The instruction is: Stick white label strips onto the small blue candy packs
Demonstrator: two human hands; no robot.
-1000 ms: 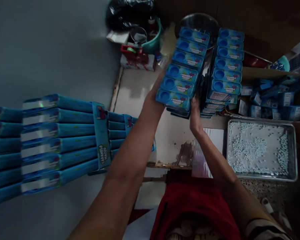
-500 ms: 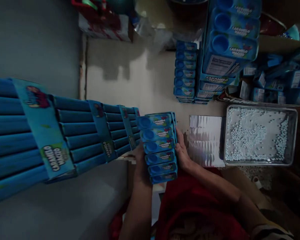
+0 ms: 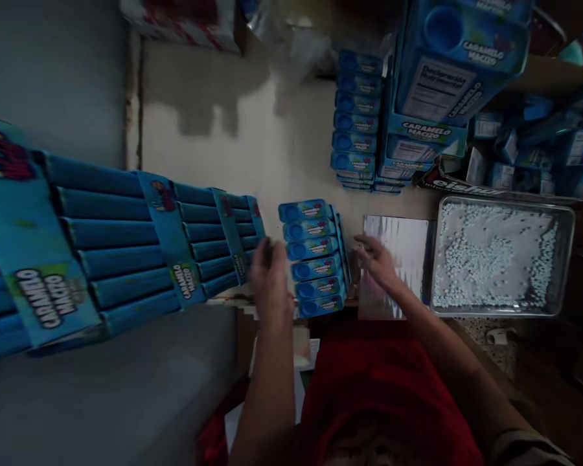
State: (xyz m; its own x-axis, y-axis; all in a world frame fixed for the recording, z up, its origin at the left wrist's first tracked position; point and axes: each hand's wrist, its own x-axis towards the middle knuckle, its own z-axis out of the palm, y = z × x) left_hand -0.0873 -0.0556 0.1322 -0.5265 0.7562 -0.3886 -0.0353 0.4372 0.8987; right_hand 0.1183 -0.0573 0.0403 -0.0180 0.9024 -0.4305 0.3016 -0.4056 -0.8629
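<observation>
A row of several small blue candy boxes [image 3: 315, 248], printed "Caramelo Macizo", stands on the pale tabletop between my hands. Their ends with round blue circles face up. Just left of the row is my left hand [image 3: 272, 275], blurred by motion, with a dark gap between its fingers and nothing visible in them. On the other side, my right hand [image 3: 377, 260] hovers over the edge of a silvery sheet [image 3: 398, 252], fingers apart and holding nothing. A tall stack of banded blue box bundles [image 3: 126, 249] rises close to my left hand.
At the back, more blue boxes [image 3: 357, 123] stand beside a tall stack of blue display cartons [image 3: 432, 90]. A clear tray [image 3: 502, 314] of small pale pellets lies to the right. Behind it is a carton [image 3: 466, 188] with loose blue boxes.
Both hands have let go of the row of candy boxes and drawn apart, the right one moving right. The row now stands on the table; the view has shifted slightly.
</observation>
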